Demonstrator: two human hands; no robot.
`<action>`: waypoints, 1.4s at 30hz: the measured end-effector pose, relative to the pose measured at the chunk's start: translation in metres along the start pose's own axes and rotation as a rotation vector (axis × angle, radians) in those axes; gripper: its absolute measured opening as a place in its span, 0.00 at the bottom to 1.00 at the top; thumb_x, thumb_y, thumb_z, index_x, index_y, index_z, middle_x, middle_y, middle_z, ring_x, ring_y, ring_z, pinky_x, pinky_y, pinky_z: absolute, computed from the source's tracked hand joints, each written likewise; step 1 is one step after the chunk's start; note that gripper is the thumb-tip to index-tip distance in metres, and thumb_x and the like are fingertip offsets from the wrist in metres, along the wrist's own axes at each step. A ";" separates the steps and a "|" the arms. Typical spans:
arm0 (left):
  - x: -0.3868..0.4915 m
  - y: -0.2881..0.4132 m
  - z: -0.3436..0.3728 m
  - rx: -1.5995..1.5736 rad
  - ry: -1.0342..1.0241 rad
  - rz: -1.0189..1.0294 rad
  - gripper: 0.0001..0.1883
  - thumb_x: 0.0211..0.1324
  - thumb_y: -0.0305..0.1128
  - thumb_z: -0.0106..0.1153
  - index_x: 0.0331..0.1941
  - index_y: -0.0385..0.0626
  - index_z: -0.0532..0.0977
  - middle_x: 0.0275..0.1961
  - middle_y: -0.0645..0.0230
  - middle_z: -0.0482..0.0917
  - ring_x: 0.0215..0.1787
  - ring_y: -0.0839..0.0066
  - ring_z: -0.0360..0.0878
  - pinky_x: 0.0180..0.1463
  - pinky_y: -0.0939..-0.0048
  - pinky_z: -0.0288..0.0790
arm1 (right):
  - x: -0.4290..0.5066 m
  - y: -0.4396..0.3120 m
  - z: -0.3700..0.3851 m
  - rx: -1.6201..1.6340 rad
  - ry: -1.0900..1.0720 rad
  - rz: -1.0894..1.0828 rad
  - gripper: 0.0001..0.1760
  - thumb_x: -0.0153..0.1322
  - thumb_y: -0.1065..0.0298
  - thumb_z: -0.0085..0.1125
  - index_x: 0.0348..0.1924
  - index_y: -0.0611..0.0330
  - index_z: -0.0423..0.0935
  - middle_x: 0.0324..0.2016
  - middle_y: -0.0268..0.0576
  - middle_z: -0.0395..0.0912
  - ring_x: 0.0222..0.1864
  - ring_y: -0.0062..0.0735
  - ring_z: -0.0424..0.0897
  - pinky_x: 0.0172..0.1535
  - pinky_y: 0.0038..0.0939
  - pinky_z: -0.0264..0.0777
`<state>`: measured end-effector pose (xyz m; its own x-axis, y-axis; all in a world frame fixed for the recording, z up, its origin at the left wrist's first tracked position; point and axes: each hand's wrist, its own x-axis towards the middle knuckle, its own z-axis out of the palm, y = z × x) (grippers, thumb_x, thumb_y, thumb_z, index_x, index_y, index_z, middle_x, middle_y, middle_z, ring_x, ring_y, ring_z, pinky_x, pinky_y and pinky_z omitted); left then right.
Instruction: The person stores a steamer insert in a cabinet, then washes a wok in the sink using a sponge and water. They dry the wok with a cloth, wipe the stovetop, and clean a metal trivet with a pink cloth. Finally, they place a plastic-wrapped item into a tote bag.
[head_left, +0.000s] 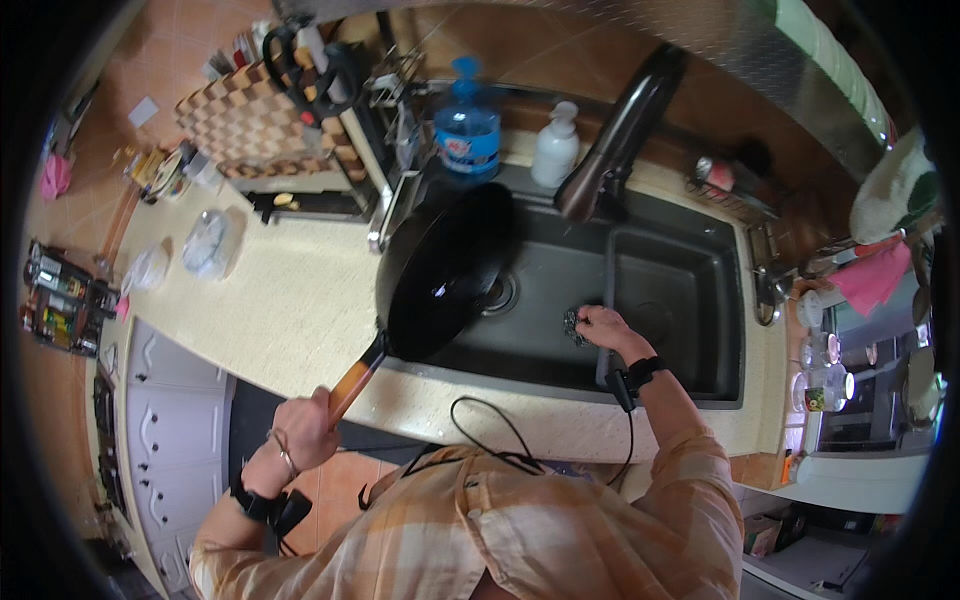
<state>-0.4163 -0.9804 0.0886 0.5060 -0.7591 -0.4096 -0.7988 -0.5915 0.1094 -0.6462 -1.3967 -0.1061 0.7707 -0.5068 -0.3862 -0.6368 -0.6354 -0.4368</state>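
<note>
My left hand (306, 429) is closed around the wood-toned handle (351, 386) of a black wok (450, 277). The wok is tilted on its side over the left part of a dark double-bowl sink (555, 262), its dark inside facing right. Between the fingers of my right hand (602, 328) is a steel wool scrubber (574, 326), held above the larger bowl near the divider. Part of the drain (501, 294) shows beside the wok's rim. A dark faucet (600, 172) reaches over the sink from behind.
Behind the sink stand a blue jug with a pump (466, 131) and a white pump bottle (556, 150). A checkered cutting board (247, 112) and scissors (307, 71) are at the back left. Plastic bags (207, 244) lie on the counter (300, 292). A black cable (495, 409) loops over the front edge.
</note>
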 end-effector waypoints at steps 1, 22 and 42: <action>0.000 -0.005 0.006 -0.002 0.027 -0.004 0.14 0.39 0.27 0.58 0.32 0.36 0.67 0.22 0.49 0.77 0.27 0.48 0.78 0.31 0.54 0.72 | 0.001 -0.004 -0.008 -0.014 0.071 0.030 0.15 0.64 0.61 0.52 0.40 0.59 0.76 0.33 0.53 0.78 0.38 0.43 0.79 0.43 0.34 0.72; 0.001 0.003 0.019 -0.072 0.046 -0.052 0.13 0.36 0.27 0.58 0.30 0.35 0.70 0.21 0.48 0.76 0.26 0.48 0.77 0.32 0.55 0.72 | -0.016 0.123 -0.285 -0.221 1.234 0.256 0.21 0.64 0.71 0.52 0.51 0.53 0.72 0.47 0.56 0.72 0.47 0.57 0.74 0.49 0.45 0.70; -0.030 0.016 0.015 -0.383 0.111 -0.003 0.12 0.36 0.28 0.60 0.27 0.36 0.70 0.20 0.50 0.74 0.24 0.49 0.75 0.29 0.58 0.68 | -0.048 0.002 -0.015 0.483 0.111 -0.131 0.15 0.68 0.61 0.61 0.24 0.66 0.78 0.14 0.39 0.75 0.17 0.22 0.73 0.24 0.26 0.69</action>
<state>-0.4487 -0.9631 0.0888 0.5575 -0.7693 -0.3121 -0.6288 -0.6367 0.4463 -0.6845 -1.3827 -0.0759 0.8262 -0.5164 -0.2254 -0.4526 -0.3698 -0.8114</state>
